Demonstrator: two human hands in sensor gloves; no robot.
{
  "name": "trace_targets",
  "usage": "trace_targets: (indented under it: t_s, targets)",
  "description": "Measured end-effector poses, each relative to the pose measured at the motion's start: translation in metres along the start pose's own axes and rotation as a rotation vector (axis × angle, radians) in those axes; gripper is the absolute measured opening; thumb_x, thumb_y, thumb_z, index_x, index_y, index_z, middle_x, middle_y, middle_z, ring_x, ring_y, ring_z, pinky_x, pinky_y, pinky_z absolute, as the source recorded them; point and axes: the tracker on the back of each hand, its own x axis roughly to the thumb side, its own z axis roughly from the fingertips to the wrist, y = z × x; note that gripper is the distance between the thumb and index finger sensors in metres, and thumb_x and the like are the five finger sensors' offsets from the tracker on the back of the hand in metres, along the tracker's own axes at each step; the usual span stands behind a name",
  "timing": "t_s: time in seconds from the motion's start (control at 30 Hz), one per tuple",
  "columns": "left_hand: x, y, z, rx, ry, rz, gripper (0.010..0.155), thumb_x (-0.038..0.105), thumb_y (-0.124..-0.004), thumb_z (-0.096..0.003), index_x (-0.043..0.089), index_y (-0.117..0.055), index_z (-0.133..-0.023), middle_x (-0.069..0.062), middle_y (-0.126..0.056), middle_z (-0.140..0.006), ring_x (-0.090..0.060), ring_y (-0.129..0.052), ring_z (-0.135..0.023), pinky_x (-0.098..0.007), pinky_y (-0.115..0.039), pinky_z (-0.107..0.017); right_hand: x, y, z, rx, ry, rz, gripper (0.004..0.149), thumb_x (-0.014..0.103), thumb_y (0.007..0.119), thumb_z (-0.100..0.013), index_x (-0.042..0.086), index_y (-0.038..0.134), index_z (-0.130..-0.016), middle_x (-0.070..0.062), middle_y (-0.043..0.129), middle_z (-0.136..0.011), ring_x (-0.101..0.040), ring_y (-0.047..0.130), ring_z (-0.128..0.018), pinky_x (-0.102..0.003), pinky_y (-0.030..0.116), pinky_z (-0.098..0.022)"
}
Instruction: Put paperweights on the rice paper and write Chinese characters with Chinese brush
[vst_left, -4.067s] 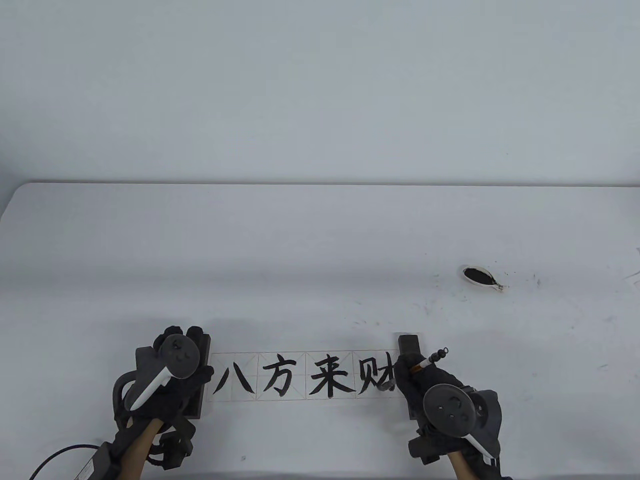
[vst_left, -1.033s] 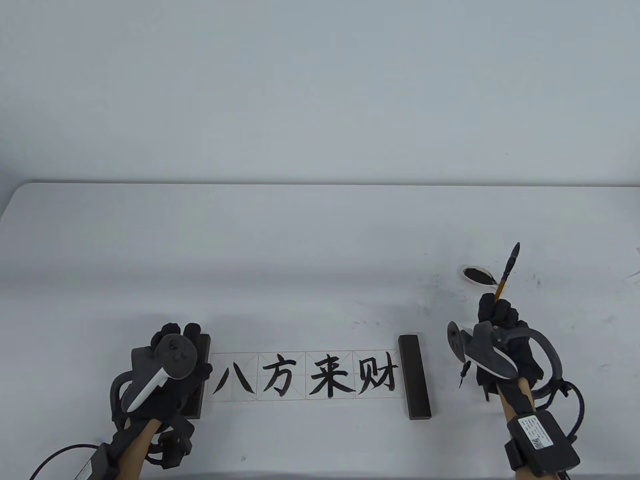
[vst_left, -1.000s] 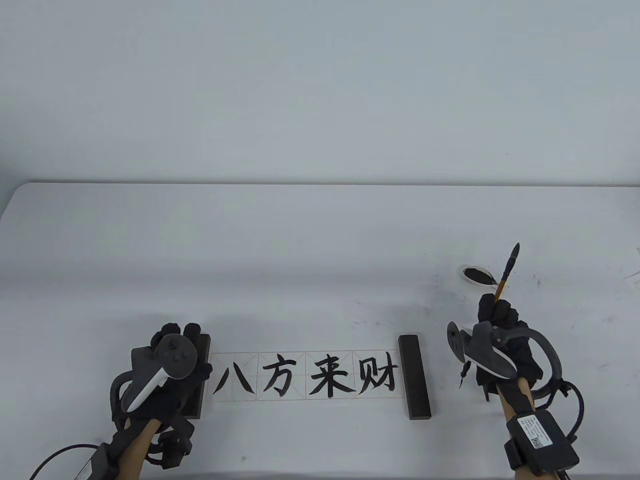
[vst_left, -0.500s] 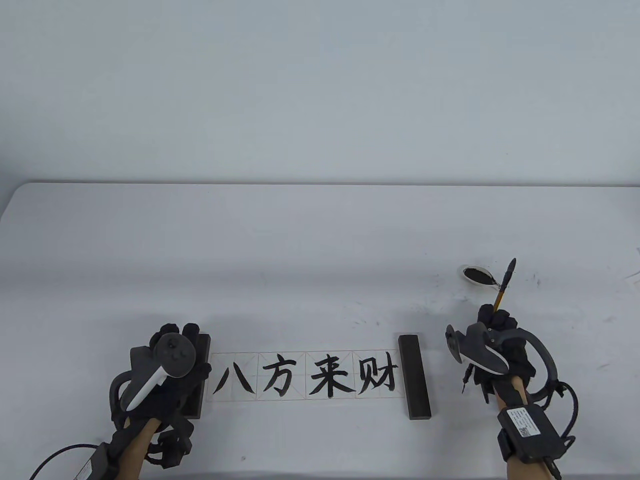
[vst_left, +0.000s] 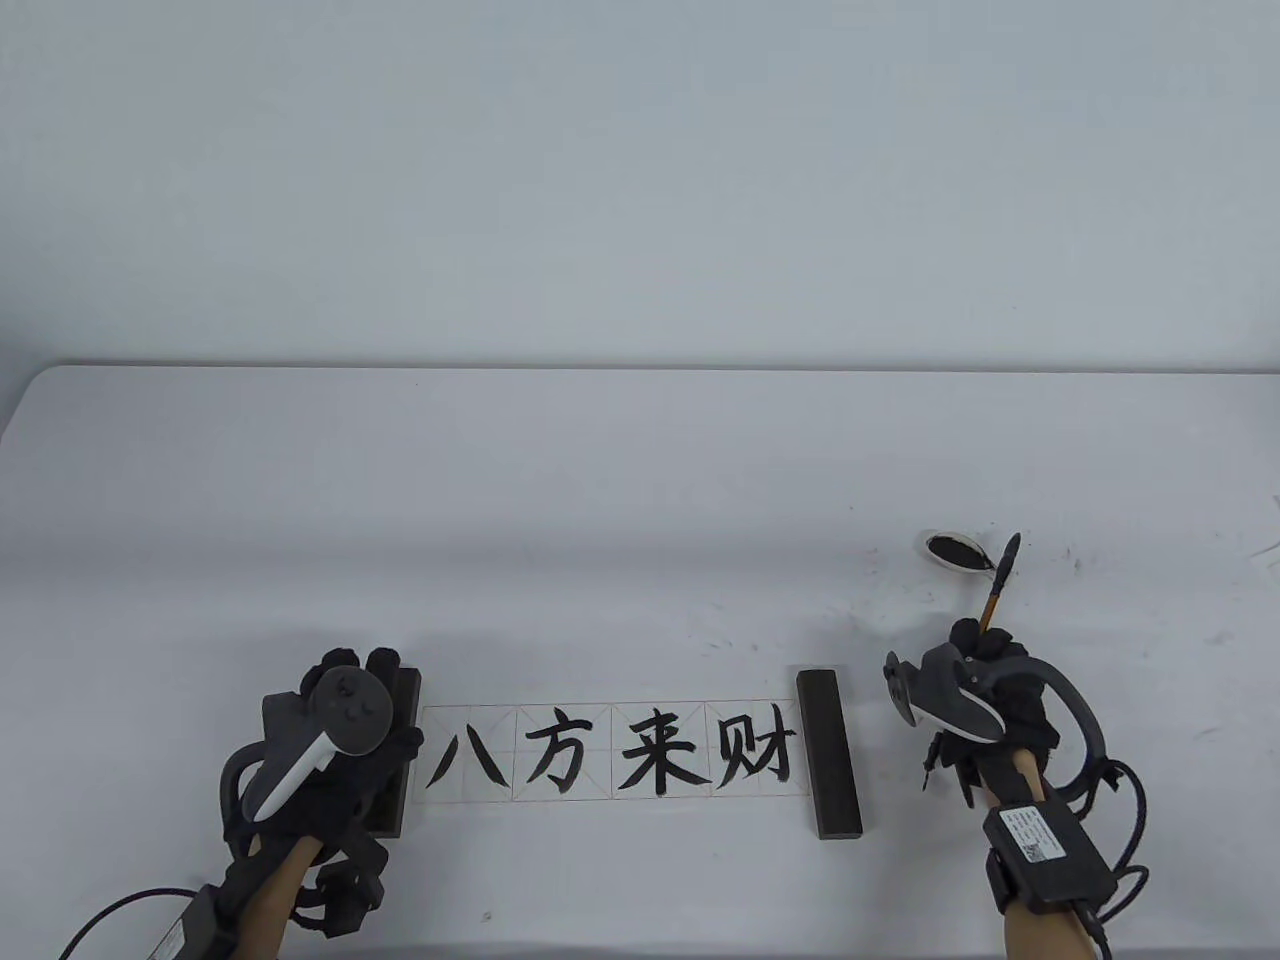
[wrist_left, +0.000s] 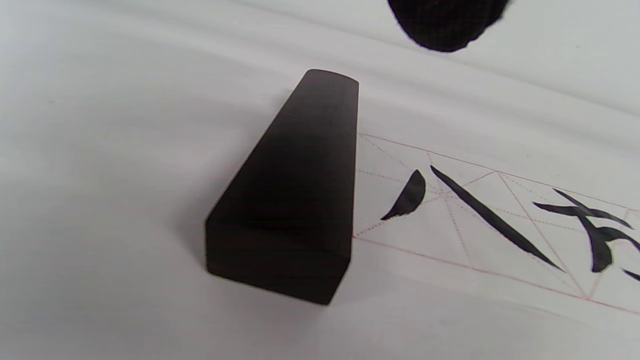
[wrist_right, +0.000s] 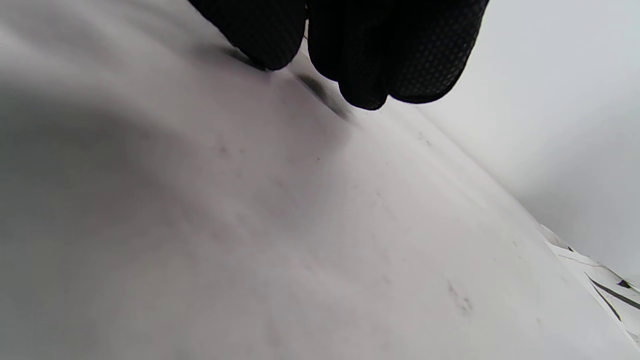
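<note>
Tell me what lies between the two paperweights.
The rice paper with four inked characters spans from the left paperweight to the right paperweight, per the table view.

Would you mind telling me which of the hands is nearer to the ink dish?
Right. The right hand sits just below the ink dish, holding the brush beside it; the left hand is far across the table.

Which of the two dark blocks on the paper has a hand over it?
The paperweight at the paper's left end, under the left hand. The other paperweight, at the right end, lies uncovered.
</note>
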Motion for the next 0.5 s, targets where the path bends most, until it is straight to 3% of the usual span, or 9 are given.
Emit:
trace_targets:
  t_s: [0.5]
  targets:
    - [0.0000, 0.0000, 0.0000, 0.000, 0.000, 0.000, 0.082, 0.053, -0.059, -0.0530, 0.040, -0.006, -0.115, -0.008, -0.003, -0.125, -0.037, -0.012, -0.120, -0.052, -0.013, -0.086, 0.0006, 0.0009, -0.0010, 0.006, -0.002, 0.014, 0.061, 0.013, 0.065, -0.056, 0.002, 0.034, -0.107, -0.029, 0.056, -0.104, -0.039, 0.072, -0.092, -0.050, 0.070, -0.064]
